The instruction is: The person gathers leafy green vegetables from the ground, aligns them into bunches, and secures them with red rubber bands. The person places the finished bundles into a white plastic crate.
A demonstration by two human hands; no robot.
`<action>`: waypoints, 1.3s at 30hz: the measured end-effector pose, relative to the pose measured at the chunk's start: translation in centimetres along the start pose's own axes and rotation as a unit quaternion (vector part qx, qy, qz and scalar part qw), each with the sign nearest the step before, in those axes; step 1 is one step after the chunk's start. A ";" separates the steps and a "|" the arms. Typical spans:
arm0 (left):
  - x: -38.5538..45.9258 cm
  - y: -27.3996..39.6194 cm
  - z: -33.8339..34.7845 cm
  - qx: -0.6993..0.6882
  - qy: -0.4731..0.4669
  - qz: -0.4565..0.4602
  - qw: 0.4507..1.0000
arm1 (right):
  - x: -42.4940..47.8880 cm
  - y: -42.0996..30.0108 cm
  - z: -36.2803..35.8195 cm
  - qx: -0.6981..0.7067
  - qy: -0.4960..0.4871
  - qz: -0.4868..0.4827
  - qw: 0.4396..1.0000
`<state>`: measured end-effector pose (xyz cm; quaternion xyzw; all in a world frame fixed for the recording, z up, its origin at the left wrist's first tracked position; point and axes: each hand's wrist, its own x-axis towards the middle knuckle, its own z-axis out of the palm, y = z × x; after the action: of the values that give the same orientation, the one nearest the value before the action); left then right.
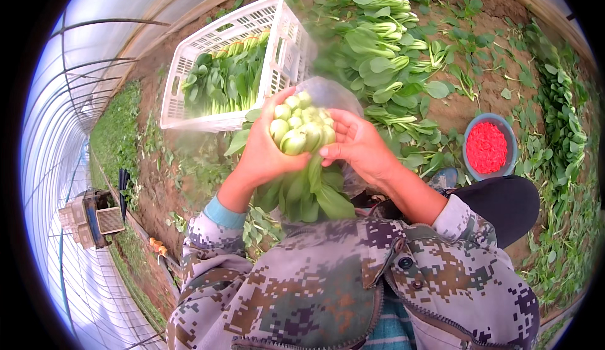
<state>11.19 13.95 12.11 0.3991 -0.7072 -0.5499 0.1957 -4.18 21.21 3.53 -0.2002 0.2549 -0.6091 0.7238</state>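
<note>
My left hand [263,149] is wrapped around a bunch of bok choy [302,130], fingers over the far side and thumb across the near side. The pale green stem ends point up towards me. Its leaves [309,194] hang down in front of my jacket. On the other side my right hand [361,149] rests against the bunch, its thumb and bent fingers close around the edge of the stems. Beyond both hands, part of a clear plastic sheet or bag [338,92] shows, blurred.
A white plastic crate [293,42] holds banded bok choy bunches [227,78]. Cut bok choy [383,56] lies in a row on the soil. At right stands a blue-grey bowl [514,149] of red bands [486,147]. Farther left is a cart-like machine [92,217] with crates.
</note>
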 end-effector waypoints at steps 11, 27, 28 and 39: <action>-1.8 6.7 -4.4 0.218 0.023 0.223 0.950 | 2.0 -1.8 6.2 -0.077 -0.108 -0.179 0.975; 0.5 -3.5 -1.6 0.349 0.013 0.205 0.914 | 2.1 0.1 0.5 -0.647 0.034 -0.189 0.738; 0.5 -3.5 -1.4 0.355 0.022 0.200 0.913 | 2.1 0.0 0.4 -0.652 0.032 -0.181 0.736; 0.9 -3.6 -0.8 0.404 0.066 0.248 0.878 | 3.8 -0.3 0.7 -0.435 -0.018 -0.258 0.862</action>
<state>12.47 12.41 8.91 0.2899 -0.9292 -0.1225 0.1935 -3.52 17.38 3.82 -0.5643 0.4199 -0.5979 0.3844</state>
